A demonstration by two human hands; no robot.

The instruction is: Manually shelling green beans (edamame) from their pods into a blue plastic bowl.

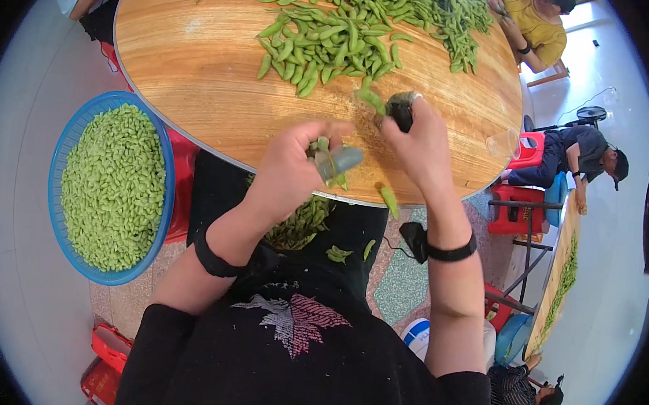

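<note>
Just over the near edge of the wooden table (220, 102), my left hand (286, 167) is curled closed with green soybeans (320, 145) showing between its fingers. A greyish-green cover (343, 159) sits on its thumb. My right hand (421, 145) is closed to the right of it, pinching a green soybean pod (372, 99) at its fingertips. That hand has a dark cover (400, 112) on a digit. Ahead of both hands lies a heap of soybean pods (333, 45). One loose pod (389, 201) lies at the table's near edge, below my right hand.
A blue basket (55, 181) full of shelled beans stands at my left beside a red stool (181, 184). More pods or husks (297, 227) lie at my lap. A clear cup (502, 143) stands at the table's right. Other people sit around this table and another table (555, 288).
</note>
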